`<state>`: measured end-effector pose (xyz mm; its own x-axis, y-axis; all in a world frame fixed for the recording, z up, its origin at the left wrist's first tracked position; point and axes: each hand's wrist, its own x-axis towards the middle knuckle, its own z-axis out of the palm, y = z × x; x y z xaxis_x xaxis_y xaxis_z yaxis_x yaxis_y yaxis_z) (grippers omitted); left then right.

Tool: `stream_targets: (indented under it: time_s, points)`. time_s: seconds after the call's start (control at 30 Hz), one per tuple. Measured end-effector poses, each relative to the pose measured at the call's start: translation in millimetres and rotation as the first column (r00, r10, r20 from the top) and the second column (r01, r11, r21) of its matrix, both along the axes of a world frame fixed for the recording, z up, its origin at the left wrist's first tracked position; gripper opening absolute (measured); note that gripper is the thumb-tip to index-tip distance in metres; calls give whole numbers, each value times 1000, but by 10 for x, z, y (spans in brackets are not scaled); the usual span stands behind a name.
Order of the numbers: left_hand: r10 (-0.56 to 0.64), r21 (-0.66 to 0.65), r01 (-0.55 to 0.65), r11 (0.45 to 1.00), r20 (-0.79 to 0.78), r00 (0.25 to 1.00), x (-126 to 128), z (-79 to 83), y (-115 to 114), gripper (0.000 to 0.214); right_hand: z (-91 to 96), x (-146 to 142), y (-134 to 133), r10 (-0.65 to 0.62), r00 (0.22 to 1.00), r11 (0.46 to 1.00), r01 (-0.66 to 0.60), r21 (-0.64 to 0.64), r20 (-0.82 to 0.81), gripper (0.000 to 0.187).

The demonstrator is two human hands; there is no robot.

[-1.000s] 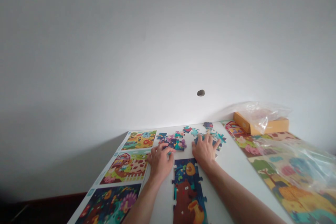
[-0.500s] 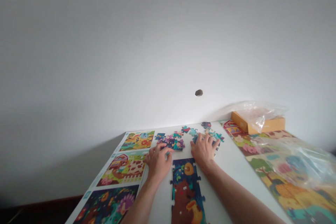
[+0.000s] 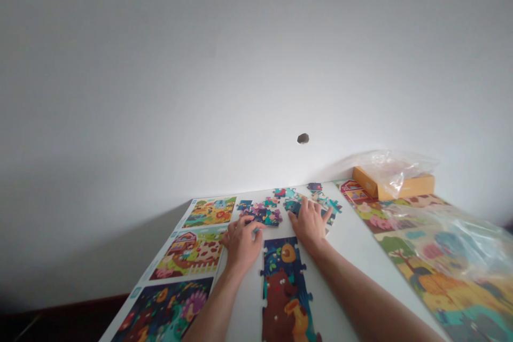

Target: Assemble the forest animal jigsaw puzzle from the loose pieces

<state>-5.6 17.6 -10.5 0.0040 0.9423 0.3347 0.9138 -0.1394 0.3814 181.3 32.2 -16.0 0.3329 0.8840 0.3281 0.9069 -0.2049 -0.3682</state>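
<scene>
HEAD VIEW. Wall (image 3: 256, 75), plain, pale gray, w/ 1 small hole (image 3: 303, 139). White tabletop (image 3: 352, 232) below. Clock centered on bear strip.
- Bear strip (image 3: 282, 299): puzzle section, brown bear, dk blue bkgd; flat, near edge cut off by frame.
- L hand (image 3: 242, 243), 10 o'clock: fingers half curled at near edge of L pc. cluster (image 3: 264, 217) (11 o'clock); grip on a pc. can't tell.
- R hand (image 3: 309, 223), 1 o'clock: palm down, fingers spread, nothing clasped, over R pc. cluster (image 3: 333, 207).
- Pic. sheet (image 3: 192, 256), 9–10 o'clock: 3 scenes.
- Yellow box (image 3: 414, 187), 2 o'clock, clear bag (image 3: 396, 168) on top.
- Illus. panel (image 3: 428, 294), approx. 3 o'clock, part under clear plastic (image 3: 473, 251).
</scene>
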Motion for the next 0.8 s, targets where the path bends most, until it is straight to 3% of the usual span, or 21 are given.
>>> stream_targets:
  time_s: [0.3, 0.47, 0.53, 0.63, 0.73, 0.8]
  points:
    - [-19, 29, 20, 999, -15, 1000, -12, -22, 0, 24, 9, 46, 13, 87, 996, 996, -87, 1, -27, 36]
    - [-111, 123, 107, 987, 26, 993, -24, -29, 21, 25, 19, 39, 23, 180, 983, 975, -173, 138, -38, 35]
    - [-149, 176, 134, 975, 75, 986, -20, -30, 27, 30, 55, 15, 4, 319, 948, 923, -305, 236, -23, 35]
    - [-236, 236, 197, 951, 147, 961, -14, -40, 38, 41, 122, -32, -44, 537, 842, 782, -517, 349, 45, 36]
    - [-333, 273, 273, 923, 206, 920, -19, -67, 59, 38, 164, -56, -81, 668, 737, 662, -651, 371, 103, 42]
    - [-371, 287, 299, 910, 241, 897, -34, -89, 78, 34, 177, -53, -94, 718, 687, 617, -702, 355, 112, 44]
